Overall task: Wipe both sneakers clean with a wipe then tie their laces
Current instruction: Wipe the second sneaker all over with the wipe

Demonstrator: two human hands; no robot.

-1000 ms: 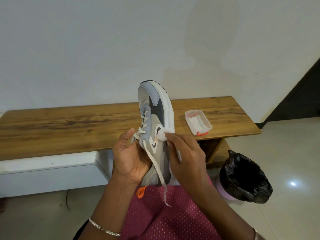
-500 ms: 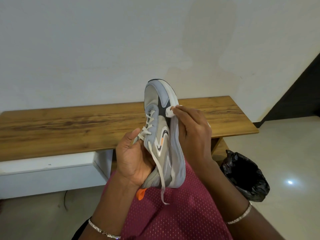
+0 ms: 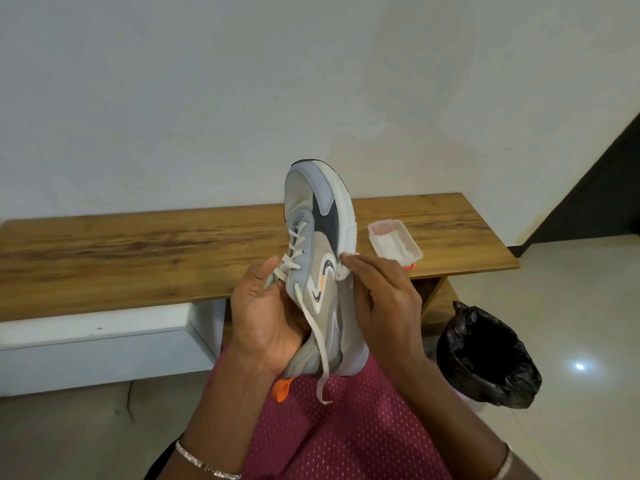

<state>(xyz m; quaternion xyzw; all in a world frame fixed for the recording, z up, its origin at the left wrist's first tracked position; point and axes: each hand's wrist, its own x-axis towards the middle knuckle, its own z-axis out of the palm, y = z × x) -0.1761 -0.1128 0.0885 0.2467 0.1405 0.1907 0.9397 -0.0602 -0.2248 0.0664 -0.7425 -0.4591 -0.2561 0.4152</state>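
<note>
A grey and white sneaker (image 3: 317, 220) stands toe-up on my lap, its heel down by an orange pull tab. My left hand (image 3: 265, 315) grips it around the heel and tongue side, thumb up beside the loose white laces (image 3: 294, 258). One lace end hangs untied over my lap. My right hand (image 3: 382, 296) pinches a white wipe (image 3: 346, 271) against the white midsole at the shoe's mid side. Only one sneaker is in view.
A wooden bench (image 3: 138, 251) runs along the white wall ahead. An open white wipe box (image 3: 394, 245) with an orange clasp sits on its right part. A bin lined with a black bag (image 3: 485, 355) stands on the tiled floor at my right.
My right hand with the wipe slid up the midsole toward the toe, then came back down to the mid side. The wipe box is uncovered again. My left hand kept its hold.
</note>
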